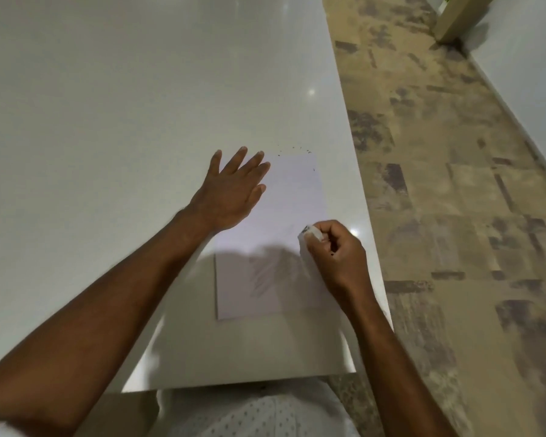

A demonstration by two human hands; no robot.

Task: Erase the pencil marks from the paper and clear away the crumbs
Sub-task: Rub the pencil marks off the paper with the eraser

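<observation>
Glossy white table [108, 121] bears a rectangular paper [284, 197]; left hand [230, 190] spreads flat on it, right hand [338, 253] pinches a white eraser [309, 233]; dark crumbs [297, 149] beyond

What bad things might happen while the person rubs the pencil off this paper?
The left hand lies only on the far corner of the paper, so the sheet may slide or crumple as the right hand rubs with the eraser. Pencil marks sit near the right wrist, which might smear them. Crumbs near the table edge could fall onto the floor.
</observation>
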